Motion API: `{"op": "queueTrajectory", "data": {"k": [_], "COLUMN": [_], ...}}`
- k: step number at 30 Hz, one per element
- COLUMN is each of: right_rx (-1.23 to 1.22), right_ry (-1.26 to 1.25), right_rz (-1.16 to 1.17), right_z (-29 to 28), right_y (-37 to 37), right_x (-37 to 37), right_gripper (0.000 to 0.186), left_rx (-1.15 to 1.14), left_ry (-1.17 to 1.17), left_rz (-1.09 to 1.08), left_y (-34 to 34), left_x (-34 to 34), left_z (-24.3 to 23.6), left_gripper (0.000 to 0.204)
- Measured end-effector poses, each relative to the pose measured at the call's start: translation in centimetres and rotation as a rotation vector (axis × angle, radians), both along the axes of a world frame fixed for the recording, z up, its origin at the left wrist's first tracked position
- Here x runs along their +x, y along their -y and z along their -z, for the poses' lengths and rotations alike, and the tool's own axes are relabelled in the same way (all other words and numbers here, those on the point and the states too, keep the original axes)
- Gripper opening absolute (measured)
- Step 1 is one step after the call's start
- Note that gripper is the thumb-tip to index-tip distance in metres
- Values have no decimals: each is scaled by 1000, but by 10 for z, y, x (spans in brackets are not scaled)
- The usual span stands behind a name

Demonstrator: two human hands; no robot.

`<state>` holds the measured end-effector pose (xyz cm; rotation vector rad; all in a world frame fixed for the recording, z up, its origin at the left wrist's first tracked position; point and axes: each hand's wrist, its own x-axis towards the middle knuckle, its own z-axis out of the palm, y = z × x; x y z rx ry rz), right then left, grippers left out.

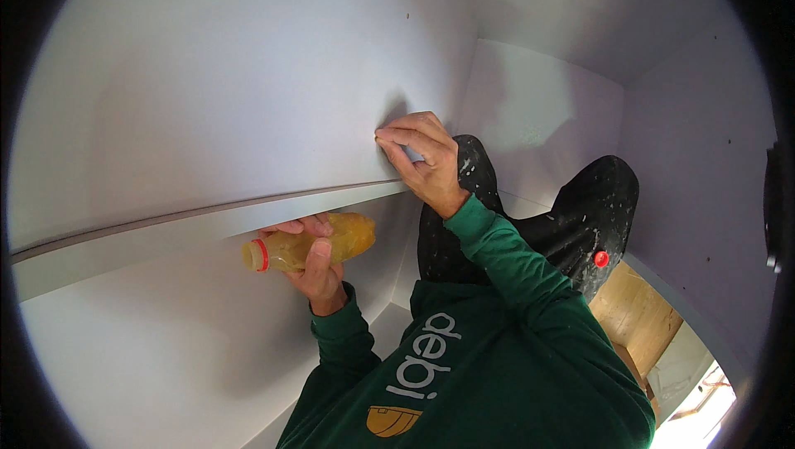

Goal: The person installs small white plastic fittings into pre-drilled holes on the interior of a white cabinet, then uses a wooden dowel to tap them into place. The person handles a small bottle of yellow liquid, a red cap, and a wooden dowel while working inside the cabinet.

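My left hand [316, 265] is wrapped round a clear plastic bottle [348, 236] with yellowish contents. The bottle lies on its side in the hand, its neck pointing left, with a red ring round the neck and no cap on it. A long pale board edge [195, 230] runs just beyond it. Farther up, my right hand [425, 155] is closed in a pinch, its fingertips at the white panel [248, 93]. Whatever is between those fingertips, if anything, is too small to make out. A red bottle cap [602, 259] rests on my dark trouser leg.
White walls [546, 93] enclose me closely ahead, and another panel [704, 151] stands at the right. Several small dark holes or spots mark the panels. My bent knees [609, 184] take up the middle right. Behind on the right lies a wood-look floor [633, 304].
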<state>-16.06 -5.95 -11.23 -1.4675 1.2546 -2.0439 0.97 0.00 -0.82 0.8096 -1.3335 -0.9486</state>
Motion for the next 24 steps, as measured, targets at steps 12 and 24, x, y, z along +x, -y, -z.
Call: {"op": "queueTrajectory", "data": {"k": [12, 24], "right_rx": [179, 227], "right_ry": [105, 73], "right_rz": [-286, -393], "right_z": [-10, -14], "right_y": [10, 18], "right_x": [-24, -35], "right_gripper": [15, 10], "left_rx": [0, -5], "left_ry": [-10, -74], "left_rz": [-2, 56], "left_y": [0, 1], "left_x": [-2, 9], "left_z": [-1, 8], "left_gripper": [35, 45]}}
